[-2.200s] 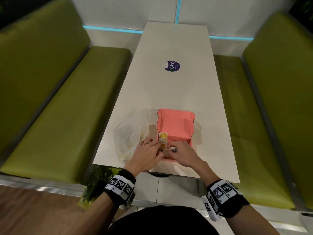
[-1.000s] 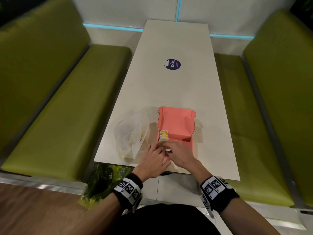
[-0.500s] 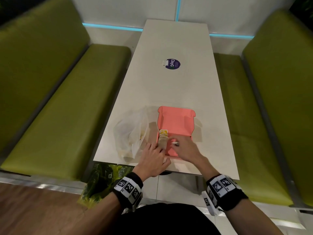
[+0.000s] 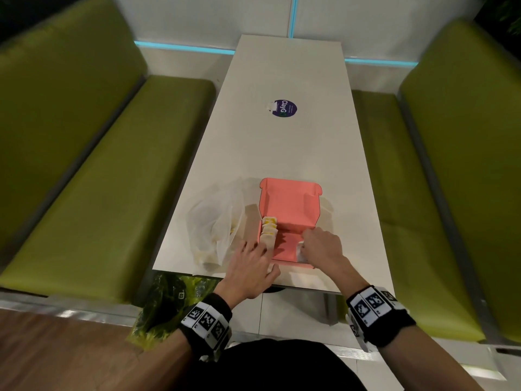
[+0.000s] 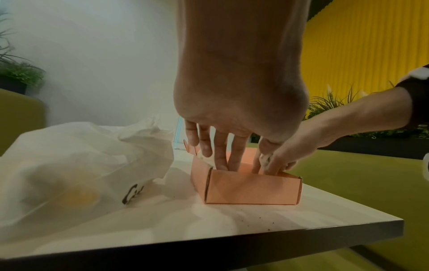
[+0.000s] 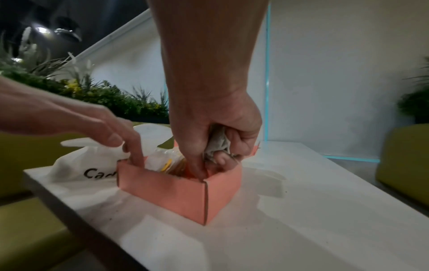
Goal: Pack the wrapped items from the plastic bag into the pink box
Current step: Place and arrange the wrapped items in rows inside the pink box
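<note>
The pink box [image 4: 290,210] stands open on the white table [image 4: 282,142], lid flap upright at the back. A row of wrapped items [image 4: 269,228] with yellow showing lies along its left wall. My left hand [image 4: 259,248] reaches in at the near-left corner, its straight fingers [image 5: 220,157] touching that row. At the box's near-right corner my right hand [image 4: 306,244] grips a crumpled whitish wrapped item [image 6: 218,144] low inside the box [image 6: 181,190]. The translucent plastic bag [image 4: 214,227] lies just left of the box with yellowish items dimly visible inside.
A round purple sticker [image 4: 284,108] is stuck mid-table. Green bench seats [image 4: 98,179] run along both sides. The near table edge [image 5: 232,236] is close to the box front. A green-yellow bag [image 4: 166,303] sits on the floor under the near-left corner.
My right hand has moved from the box's near-left, beside the left hand, across to its near-right corner with the wrapped item. The left hand has stayed at the near-left corner.
</note>
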